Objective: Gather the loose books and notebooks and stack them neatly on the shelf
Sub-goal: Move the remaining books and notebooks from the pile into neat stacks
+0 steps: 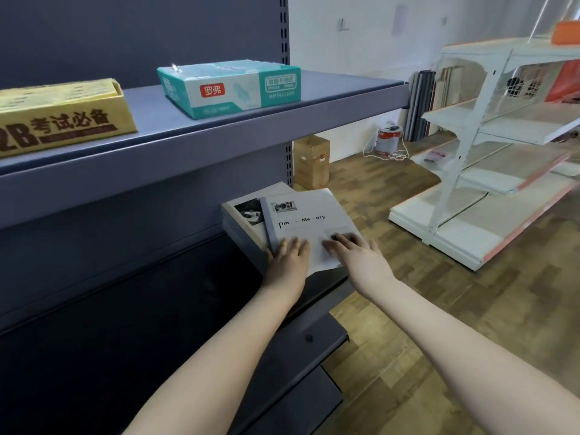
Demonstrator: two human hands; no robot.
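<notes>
A stack of books (241,227) lies at the right end of the dark lower shelf (320,290). On top sits a grey book (309,221) with "Time & Memory" on its cover, turned slightly askew so its right corner juts past the stack. My left hand (287,262) rests on the book's near left corner with fingers straight. My right hand (354,254) lies flat on the near right part of the cover, fingers extended. The lower books show only their left edges and a beige cover with a photo.
The grey shelf above (219,133) carries a teal tissue box (229,87) and a yellow pencil box (62,116). A cardboard box (312,161) stands on the wooden floor behind. White shelving (489,152) stands at the right, with a paint can (388,139) beyond.
</notes>
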